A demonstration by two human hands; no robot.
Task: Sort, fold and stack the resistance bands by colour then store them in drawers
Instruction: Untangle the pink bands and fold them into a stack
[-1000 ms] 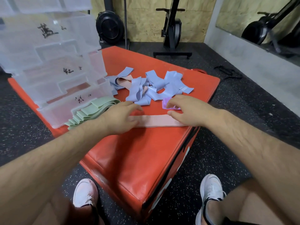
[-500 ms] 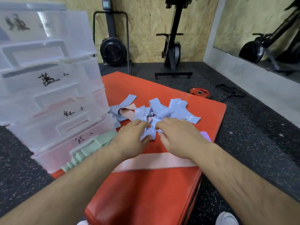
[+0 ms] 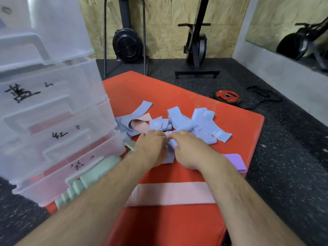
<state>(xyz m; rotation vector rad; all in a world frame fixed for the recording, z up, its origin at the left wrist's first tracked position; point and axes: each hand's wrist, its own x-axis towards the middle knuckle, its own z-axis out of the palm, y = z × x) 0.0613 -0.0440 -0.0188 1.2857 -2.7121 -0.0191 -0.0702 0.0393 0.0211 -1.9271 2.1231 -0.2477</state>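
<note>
Where the blue bands (image 3: pixel 179 121) lie tangled mid-way across the red pad (image 3: pixel 177 89), the left hand (image 3: pixel 150 148) and right hand (image 3: pixel 191 150) sit close together, fingers curled on a blue band (image 3: pixel 170 145) between them (blurred, so probably a pinch). A pink band (image 3: pixel 170 194) lies flat near the front edge, a purple band (image 3: pixel 234 162) at the right edge, and green bands (image 3: pixel 99 173) are stacked at the left edge against the drawers (image 3: pixel 53 107).

Head view — forward and down, close over the hands (image 3: pixel 170 150)
</note>
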